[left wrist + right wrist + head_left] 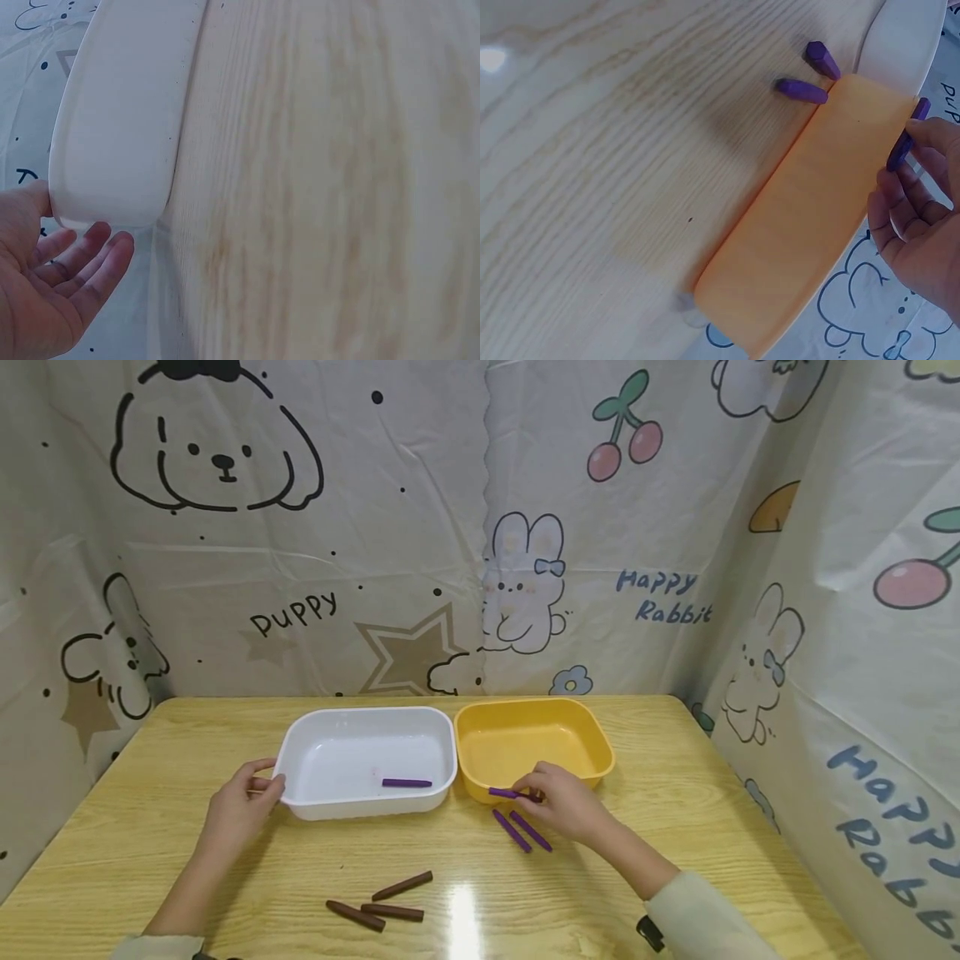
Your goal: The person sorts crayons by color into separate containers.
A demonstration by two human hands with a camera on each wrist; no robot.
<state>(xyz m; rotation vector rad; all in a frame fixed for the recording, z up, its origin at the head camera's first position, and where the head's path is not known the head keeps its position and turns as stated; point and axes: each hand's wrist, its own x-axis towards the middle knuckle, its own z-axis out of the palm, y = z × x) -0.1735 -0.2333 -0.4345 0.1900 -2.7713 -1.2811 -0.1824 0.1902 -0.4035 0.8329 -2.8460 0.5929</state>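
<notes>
Pinching a purple crayon (501, 792) between thumb and fingertips, the right hand (566, 803) sits right of centre in the head view, at the near rim of the yellow tray (581, 739). The left hand (236, 814), left of centre, has its fingers loosely spread and touches the left end of the white tray (360, 810); the left wrist view shows its thumb against the rim, low on the left of the frame.

Just below the pinched crayon, two loose purple crayons (531, 832) lie slanted side by side, a small gap between them. One more purple crayon, the inside crayon (407, 783), rests flat in the white tray near its lower right. Towards the bottom of the frame, left of centre, I see three brown crayons (392, 912), two of them touching.

Both trays stand side by side on the wood-grain table (652, 752). Pale sleeves (708, 914) show at the lower edge. Behind, a printed cloth (420, 527) fills the upper frame with a puppy, rabbits and cherries.
</notes>
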